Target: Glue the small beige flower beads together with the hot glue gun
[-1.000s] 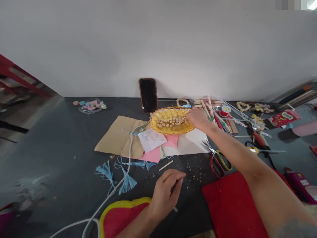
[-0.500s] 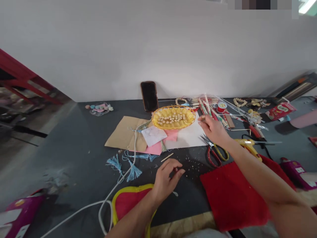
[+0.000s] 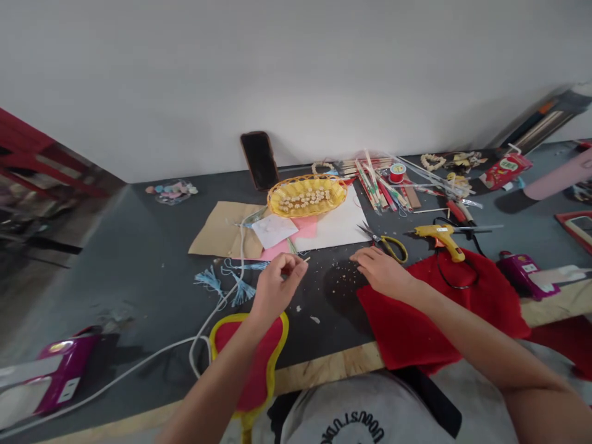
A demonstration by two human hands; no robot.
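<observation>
Wall [image 3: 296,80]: one, plain, pale grey-white, spanning the full width behind the tabletop. Tabletop [image 3: 148,277]: one, dark grey, matt, back edge close along the wall; near edge [image 3: 328,367] of pale wood with visible grain. Framework [image 3: 28,145]: red, with horizontal bars, beyond the tabletop's left end; contents behind the bars blurred. Floor [image 3: 23,283]: greyish, seen at far left, dim. Light: soft, brightest on the wall's lower middle, duller toward the upper corners.

Head view, forward and down, tabletop [image 3: 155,280] seemingly near
</observation>
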